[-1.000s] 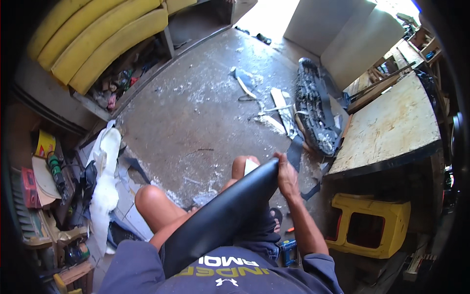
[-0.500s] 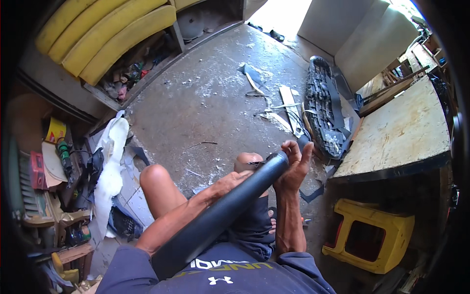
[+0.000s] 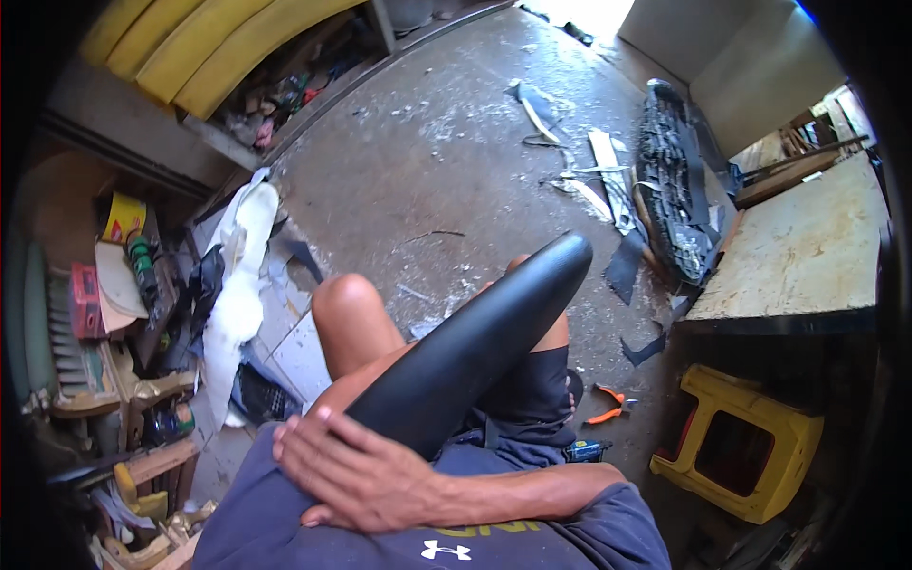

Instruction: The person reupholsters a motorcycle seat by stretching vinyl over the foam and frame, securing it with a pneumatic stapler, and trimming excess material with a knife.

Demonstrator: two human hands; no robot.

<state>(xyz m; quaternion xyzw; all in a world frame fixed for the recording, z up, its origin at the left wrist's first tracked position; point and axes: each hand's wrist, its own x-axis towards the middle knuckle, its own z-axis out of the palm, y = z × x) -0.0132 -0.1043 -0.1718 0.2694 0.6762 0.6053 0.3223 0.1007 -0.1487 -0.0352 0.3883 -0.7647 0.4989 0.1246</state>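
Observation:
A long black padded motorcycle seat (image 3: pixel 475 347) lies slanted across my lap, its rounded end pointing far right and its near end against my torso. My right hand (image 3: pixel 366 475) lies over the near end, fingers stretched flat and spread, touching the cover and my left arm. My left forearm (image 3: pixel 366 385) passes behind the seat, so my left hand is hidden and its fingers cannot be seen. On the floor beside my right leg are orange-handled pliers (image 3: pixel 608 406) and a small blue tool (image 3: pixel 586 450), partly covered.
A worn black seat base (image 3: pixel 670 185) lies at the far right among white strips (image 3: pixel 611 180) and dark scraps (image 3: pixel 624 266). White padding (image 3: pixel 237 304) is at my left. A pale-topped bench (image 3: pixel 784 252) stands right, above a yellow plastic frame (image 3: pixel 750 456). Yellow curved pads (image 3: pixel 214 47) are stacked far left.
My right hand has left the seat's far end and come back to its near end. The seat's far end has risen and moved right. My left hand has gone from sight behind it.

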